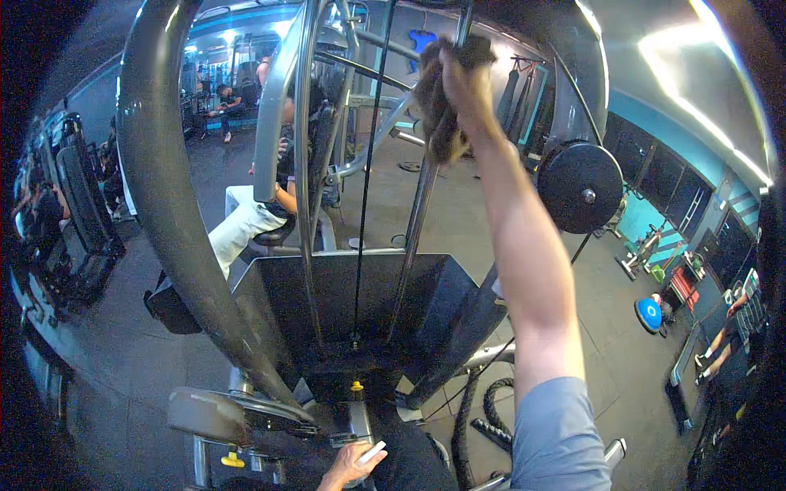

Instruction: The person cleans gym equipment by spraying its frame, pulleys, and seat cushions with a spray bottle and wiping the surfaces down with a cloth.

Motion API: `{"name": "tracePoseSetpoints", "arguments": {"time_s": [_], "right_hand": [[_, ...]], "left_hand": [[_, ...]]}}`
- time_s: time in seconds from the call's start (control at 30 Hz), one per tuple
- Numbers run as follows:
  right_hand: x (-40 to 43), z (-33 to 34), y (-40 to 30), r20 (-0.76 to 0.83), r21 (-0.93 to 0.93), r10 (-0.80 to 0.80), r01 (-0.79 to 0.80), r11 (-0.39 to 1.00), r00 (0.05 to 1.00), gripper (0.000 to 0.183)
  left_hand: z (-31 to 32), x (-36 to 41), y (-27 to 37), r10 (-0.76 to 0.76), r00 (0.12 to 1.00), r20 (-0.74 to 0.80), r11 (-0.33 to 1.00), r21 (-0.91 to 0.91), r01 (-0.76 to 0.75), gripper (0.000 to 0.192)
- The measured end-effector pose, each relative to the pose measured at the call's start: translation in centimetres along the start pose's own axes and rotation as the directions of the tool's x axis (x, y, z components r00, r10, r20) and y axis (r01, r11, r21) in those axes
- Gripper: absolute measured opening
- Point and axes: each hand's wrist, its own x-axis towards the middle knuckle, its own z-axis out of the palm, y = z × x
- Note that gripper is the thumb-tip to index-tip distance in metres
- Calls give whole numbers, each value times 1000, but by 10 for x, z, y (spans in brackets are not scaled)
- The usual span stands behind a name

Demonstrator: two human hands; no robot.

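My right hand [470,92] is raised high with the arm stretched out. It grips a dark brown cloth [435,116] wrapped against the right metal guide rod [419,212] of a cable weight machine. Low in the view, my left hand [350,463] holds a small white object [372,453], whose kind I cannot tell. Close to that hand are a metal post with a yellow knob [357,386] and a padded seat [206,412]. Between the two guide rods runs a black cable [366,184], down into a dark shroud [368,285].
A thick curved frame tube [159,184] rises at left. At right hangs a round black pulley [580,187]. Battle ropes [463,417] lie on the floor below. Behind the machine a person in light trousers [242,221] sits at other equipment. A blue balance trainer [648,315] stands further right.
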Motion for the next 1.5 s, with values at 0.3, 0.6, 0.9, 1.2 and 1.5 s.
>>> {"name": "tracePoseSetpoints", "arguments": {"time_s": [0.3,0.6,0.9,1.2,1.5], "right_hand": [[119,-23,12,-205,-269,-613,558,785,764,17],[-6,-8,-11,-192,152,-160,191,970,968,37],[-133,-12,61,-111,-199,71,-92,976,991,34],[-311,-2,121,-79,-253,135,-151,956,988,16],[-501,31,180,-154,63,509,-506,860,847,61]], "left_hand": [[7,7,13,-88,995,50,996,12,87,31],[13,15,5,-63,990,124,993,-92,74,39],[17,11,1,-67,976,209,993,-76,85,32],[17,9,2,-126,967,222,987,-65,144,31],[21,12,0,-83,975,208,989,-105,107,30]]}}
